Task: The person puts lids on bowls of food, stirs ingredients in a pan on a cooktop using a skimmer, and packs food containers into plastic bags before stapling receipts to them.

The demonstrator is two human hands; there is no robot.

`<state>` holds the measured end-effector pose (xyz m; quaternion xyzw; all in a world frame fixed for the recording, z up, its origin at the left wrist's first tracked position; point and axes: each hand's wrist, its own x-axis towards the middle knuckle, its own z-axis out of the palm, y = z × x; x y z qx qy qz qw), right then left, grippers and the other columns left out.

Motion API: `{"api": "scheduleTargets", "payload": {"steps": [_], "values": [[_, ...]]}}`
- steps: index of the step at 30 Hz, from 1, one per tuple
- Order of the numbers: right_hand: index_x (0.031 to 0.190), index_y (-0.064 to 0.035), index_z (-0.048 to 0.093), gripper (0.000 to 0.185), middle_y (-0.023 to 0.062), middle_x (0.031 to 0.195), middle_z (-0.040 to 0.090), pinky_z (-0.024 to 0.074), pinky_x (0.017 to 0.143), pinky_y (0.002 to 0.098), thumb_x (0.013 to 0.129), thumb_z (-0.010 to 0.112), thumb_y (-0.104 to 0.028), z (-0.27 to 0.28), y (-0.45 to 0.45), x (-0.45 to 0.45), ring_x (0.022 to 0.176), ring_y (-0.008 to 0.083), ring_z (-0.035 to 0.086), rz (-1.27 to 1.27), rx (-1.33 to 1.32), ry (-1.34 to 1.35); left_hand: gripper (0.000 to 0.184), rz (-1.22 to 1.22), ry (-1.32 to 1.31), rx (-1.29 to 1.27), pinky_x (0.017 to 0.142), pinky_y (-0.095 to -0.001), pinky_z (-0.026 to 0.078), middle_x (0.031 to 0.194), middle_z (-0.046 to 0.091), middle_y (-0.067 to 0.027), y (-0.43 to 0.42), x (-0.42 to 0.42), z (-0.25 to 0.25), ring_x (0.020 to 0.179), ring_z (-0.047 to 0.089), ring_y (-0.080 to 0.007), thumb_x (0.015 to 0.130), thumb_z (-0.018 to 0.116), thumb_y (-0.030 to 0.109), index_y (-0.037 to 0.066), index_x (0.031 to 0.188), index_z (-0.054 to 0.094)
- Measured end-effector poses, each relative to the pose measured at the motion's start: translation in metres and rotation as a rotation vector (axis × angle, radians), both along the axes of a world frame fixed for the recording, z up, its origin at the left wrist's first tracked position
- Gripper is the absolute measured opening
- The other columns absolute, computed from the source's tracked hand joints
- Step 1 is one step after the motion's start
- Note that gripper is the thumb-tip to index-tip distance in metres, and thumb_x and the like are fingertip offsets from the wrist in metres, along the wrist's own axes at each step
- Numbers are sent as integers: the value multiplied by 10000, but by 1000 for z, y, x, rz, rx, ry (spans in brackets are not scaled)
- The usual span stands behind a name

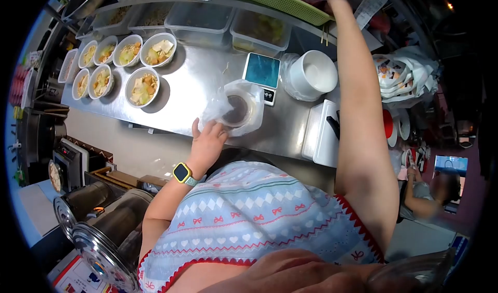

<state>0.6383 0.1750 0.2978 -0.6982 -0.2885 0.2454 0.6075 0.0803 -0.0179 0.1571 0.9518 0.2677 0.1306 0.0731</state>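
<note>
On the steel counter stands a thin white plastic bag (255,122), its mouth spread around a round lidded container (237,111) with dark contents. My left hand (208,141) is at the bag's near left edge, its fingers bent onto the plastic; the little finger sticks out to the side. A yellow-cased watch is on that wrist. My right arm stretches far up to the shelf, where my right hand (337,0) is beside the green basket (282,2); its fingers are too small and dim to read. A digital scale (262,71) sits just behind the bag.
Several white bowls of food (142,88) stand on the counter's left (192,70). Clear plastic bins (199,22) line the back. Stacked white tubs (314,72) and a white lidded box (322,132) are at right. Large metal pots (116,220) stand lower left; another person (428,194) is at far right.
</note>
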Motion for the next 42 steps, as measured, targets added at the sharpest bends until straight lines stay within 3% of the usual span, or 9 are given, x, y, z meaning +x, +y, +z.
{"api": "scheduleTargets", "payload": {"steps": [9,13,14,18,19,30,31,35,42], "values": [[949,29,597,158,138,947,646,577,749,353,900,465,-45,-23,-8,18,842,271,645,23,379,484,170,-45,-4,-77,996,-544,247,998,564,21,-7,-1,-13,1047,519,-168,812,558,146,170,966,624],[1057,28,571,190,181,1023,647,588,723,338,923,475,-66,-14,-59,-40,903,293,661,434,256,801,183,-4,6,-38,1025,-564,208,1058,568,4,-2,-7,-8,1150,487,-168,810,555,135,186,965,636],[979,-4,625,179,95,905,681,530,718,296,932,564,-166,-18,-86,-66,844,181,661,463,141,830,181,-10,-2,-47,1031,-566,198,1072,569,6,-4,-10,-7,1166,481,-166,815,548,131,190,961,637],[1001,-24,596,162,63,944,618,484,778,246,871,640,-110,-59,-233,-334,846,117,595,432,-73,44,164,0,65,-86,1026,-564,204,1073,572,35,-5,-10,-27,1126,495,-153,831,543,152,199,946,650],[1014,-11,598,187,50,942,618,482,754,243,836,649,-38,-82,-244,-360,836,112,582,579,201,56,164,-1,68,-81,1026,-564,204,1073,572,35,-3,-11,-26,1126,495,-153,831,543,152,199,946,650],[979,-7,627,187,91,860,648,506,680,343,792,627,-21,-173,-257,-388,741,225,644,715,186,-192,302,-15,66,-145,955,-510,283,1385,392,-147,-10,-21,-20,1202,405,-296,820,564,154,282,1074,666],[947,-38,621,156,133,870,631,511,676,392,802,568,-60,-175,-255,-388,752,299,639,744,62,-690,302,-23,65,-143,955,-510,283,1385,392,-147,-10,-21,-20,1202,405,-296,820,564,154,282,1074,666],[872,-77,619,116,152,846,616,532,668,401,807,524,-67,-160,-271,-385,812,328,645,725,-561,-948,344,14,54,-184,924,-493,297,1340,433,-157,-8,-22,-7,1189,420,-298,817,577,162,307,1121,644],[887,-63,608,113,129,868,590,509,703,437,792,586,-120,-132,-267,-387,817,317,623,621,-861,-1201,146,3,125,-71,847,-460,325,989,606,-18,-1,-25,-4,979,541,-190,811,580,181,188,944,640]]}}
